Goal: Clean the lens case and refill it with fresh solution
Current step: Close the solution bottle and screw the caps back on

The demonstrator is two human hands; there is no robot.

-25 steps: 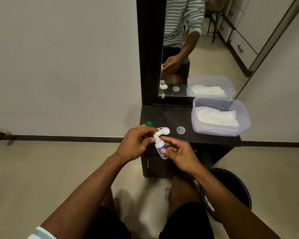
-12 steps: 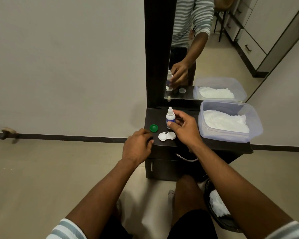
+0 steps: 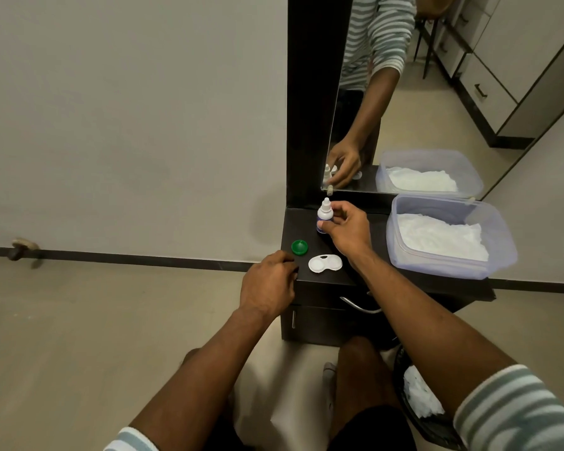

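Bottle (image 3: 324,215) now stands upright farther back on the desk (image 3: 365,278), your right hand (image 3: 347,227) still gripping it. Your left hand (image 3: 269,283) stays curled, empty, beside the case (image 3: 325,263).

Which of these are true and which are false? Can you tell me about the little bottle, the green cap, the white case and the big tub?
1. The right hand holds the little bottle upright. True.
2. The green cap is screwed onto the lens case. False: it lies apart on the dark cabinet top.
3. The plastic tub holds white tissues. True.
4. The left hand is holding the lens case. False: it rests at the cabinet's edge, beside the case.
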